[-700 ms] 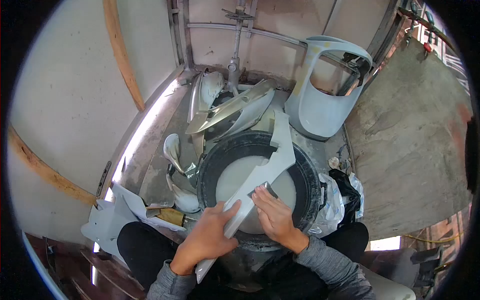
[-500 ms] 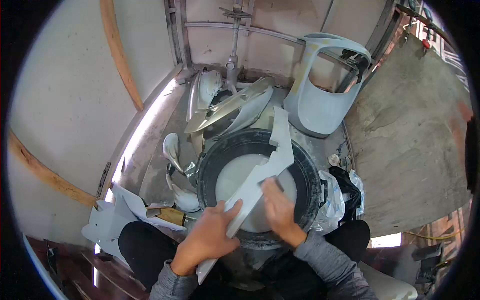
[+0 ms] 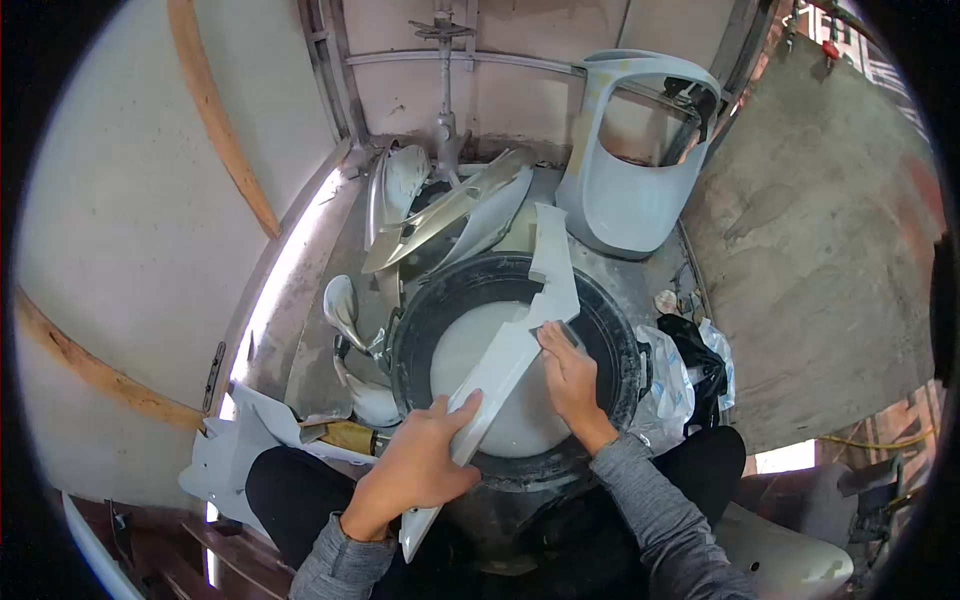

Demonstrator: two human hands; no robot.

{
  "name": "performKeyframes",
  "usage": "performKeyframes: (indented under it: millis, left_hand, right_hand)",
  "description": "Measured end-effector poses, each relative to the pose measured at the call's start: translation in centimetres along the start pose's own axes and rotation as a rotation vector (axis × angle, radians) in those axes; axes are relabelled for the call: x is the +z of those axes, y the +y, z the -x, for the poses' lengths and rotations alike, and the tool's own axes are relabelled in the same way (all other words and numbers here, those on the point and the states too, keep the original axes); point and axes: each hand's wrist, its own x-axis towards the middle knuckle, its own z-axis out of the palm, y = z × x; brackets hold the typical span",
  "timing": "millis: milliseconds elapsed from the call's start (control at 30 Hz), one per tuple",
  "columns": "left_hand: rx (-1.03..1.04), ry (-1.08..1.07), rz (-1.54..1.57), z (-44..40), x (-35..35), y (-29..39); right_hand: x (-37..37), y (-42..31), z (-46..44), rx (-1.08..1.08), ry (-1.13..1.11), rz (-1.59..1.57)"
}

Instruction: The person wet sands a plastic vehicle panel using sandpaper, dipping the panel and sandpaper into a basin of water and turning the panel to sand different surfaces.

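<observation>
A long white panel (image 3: 506, 362) with a notched upper end lies slantwise over a black tub (image 3: 405, 310) of cloudy liquid (image 3: 470, 350). My left hand (image 3: 425, 455) is wrapped round the panel's lower part, thumb on its face. My right hand (image 3: 572, 385) presses a small dark grey pad (image 3: 572, 335), mostly hidden under the fingers, against the panel's right edge near the notch.
Behind the tub lie silver curved panels (image 3: 450, 210). A large pale blue fairing (image 3: 625, 210) stands at the back right. Plastic bags (image 3: 690, 375) sit right of the tub, white pieces (image 3: 235, 445) at the left. A grey board (image 3: 810, 250) leans on the right.
My right hand has moved up along the panel with the pad. My left hand keeps its hold. The view has shifted slightly.
</observation>
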Motion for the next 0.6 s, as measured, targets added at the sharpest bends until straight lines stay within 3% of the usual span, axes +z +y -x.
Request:
performKeyframes:
  millis: [67, 100, 200, 333, 367, 400, 467, 600]
  left_hand:
    - [0.052, 0.047, -0.024, -0.3, -0.5, 0.3]
    - [0.019, 0.039, -0.027, -0.3, -0.9, 0.5]
    - [-0.001, 0.022, -0.070, 0.1, -1.3, -0.3]
    - [-0.031, -0.024, -0.059, -0.2, -1.5, -0.4]
    - [0.006, 0.023, -0.060, -0.1, -0.9, -1.1]
    - [0.037, 0.063, -0.053, 0.1, -0.5, -1.6]
    - [-0.012, -0.030, 0.104, -0.3, -1.1, -0.8]
    - [-0.009, 0.017, 0.045, 0.3, -0.4, -1.9]
  right_hand:
    - [0.1, -1.1, 0.6, -0.382, 0.027, 0.287]
    - [-0.3, -3.8, 1.7, -0.440, 0.014, 0.232]
    - [-0.4, -2.3, 1.3, -0.564, -0.020, 0.305]
    - [0.7, -0.7, -0.8, -0.351, 0.063, 0.225]
    - [1.0, -2.3, 0.5, -0.536, 0.042, 0.215]
    - [0.8, -3.9, 1.3, -0.526, 0.045, 0.214]
    - [0.3, -5.6, 2.0, -0.400, -0.064, -0.123]
    - [1.1, -0.2, -0.5, -0.160, 0.088, 0.077]
